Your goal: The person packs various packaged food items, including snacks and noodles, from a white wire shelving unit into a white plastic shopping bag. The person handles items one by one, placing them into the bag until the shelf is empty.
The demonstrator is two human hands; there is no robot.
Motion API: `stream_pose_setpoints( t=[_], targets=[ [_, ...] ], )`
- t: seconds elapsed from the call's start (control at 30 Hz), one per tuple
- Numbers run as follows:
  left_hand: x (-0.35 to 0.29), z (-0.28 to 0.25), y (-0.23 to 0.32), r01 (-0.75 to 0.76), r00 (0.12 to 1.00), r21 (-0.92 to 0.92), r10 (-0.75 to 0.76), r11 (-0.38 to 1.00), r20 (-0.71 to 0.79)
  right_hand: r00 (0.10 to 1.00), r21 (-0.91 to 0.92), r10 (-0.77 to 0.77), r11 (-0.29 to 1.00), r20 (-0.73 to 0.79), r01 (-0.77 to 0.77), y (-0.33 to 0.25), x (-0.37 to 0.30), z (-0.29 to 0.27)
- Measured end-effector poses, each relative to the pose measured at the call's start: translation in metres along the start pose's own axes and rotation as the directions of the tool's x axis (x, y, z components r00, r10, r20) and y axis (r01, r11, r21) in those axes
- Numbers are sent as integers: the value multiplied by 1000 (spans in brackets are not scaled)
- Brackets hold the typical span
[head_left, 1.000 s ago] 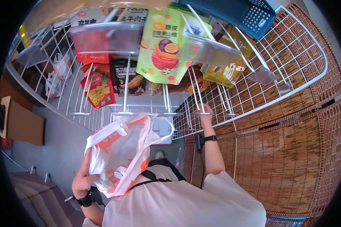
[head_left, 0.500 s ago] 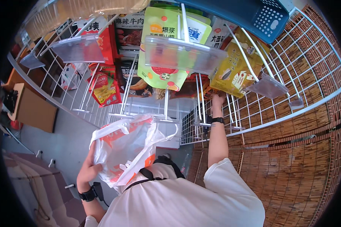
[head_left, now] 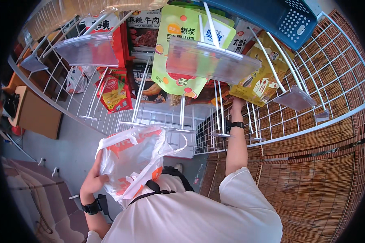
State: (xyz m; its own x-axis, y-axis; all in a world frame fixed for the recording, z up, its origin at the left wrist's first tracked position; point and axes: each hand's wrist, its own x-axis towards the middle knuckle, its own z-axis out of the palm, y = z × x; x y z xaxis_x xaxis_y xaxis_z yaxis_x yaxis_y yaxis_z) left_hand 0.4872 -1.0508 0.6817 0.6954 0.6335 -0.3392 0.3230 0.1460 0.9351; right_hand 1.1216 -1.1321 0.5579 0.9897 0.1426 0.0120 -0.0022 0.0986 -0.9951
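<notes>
The person's left hand (head_left: 94, 181) grips the side of a white and orange plastic bag (head_left: 136, 160), which sits in front of the tummy with its mouth wide open. The right hand (head_left: 237, 106) reaches up into the rack (head_left: 340, 118), right under the low edge of a yellow pack (head_left: 260, 77) and next to a small orange pack (head_left: 226, 98). (Its fingertips are hidden, so one cannot tell if they hold anything.) The step in hand looks like reaching for a pack. The next move seems to call for a good grip and a slow pull, clear of the thin hooks (head_left: 182, 113), with the bag held open. Farther out hang a green pack (head_left: 182, 34) and a red pack (head_left: 114, 91). A blue basket (head_left: 300, 30) is up top.
</notes>
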Motion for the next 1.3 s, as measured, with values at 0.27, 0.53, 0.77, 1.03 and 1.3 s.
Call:
stream_pose_setpoints(
  t=[0.27,0.53,0.77,1.03,1.3],
  targets=[
    [1,2,-8,-7,1000,-19,6,1000,-27,1000,270,17,963,3,-17,16,12,-5],
    [0,5,-2,69,997,-71,-70,995,-15,999,176,39,984,-11,-37,39,23,-1],
    [-3,11,-4,37,998,-20,-38,999,-52,954,262,276,918,114,-297,61,28,-12],
    [-7,11,-4,57,996,-58,-61,997,-62,949,269,134,939,287,-214,67,24,-38],
    [6,3,2,21,1000,-82,-21,996,3,875,300,99,916,473,-266,3,-47,-73]
  ],
)
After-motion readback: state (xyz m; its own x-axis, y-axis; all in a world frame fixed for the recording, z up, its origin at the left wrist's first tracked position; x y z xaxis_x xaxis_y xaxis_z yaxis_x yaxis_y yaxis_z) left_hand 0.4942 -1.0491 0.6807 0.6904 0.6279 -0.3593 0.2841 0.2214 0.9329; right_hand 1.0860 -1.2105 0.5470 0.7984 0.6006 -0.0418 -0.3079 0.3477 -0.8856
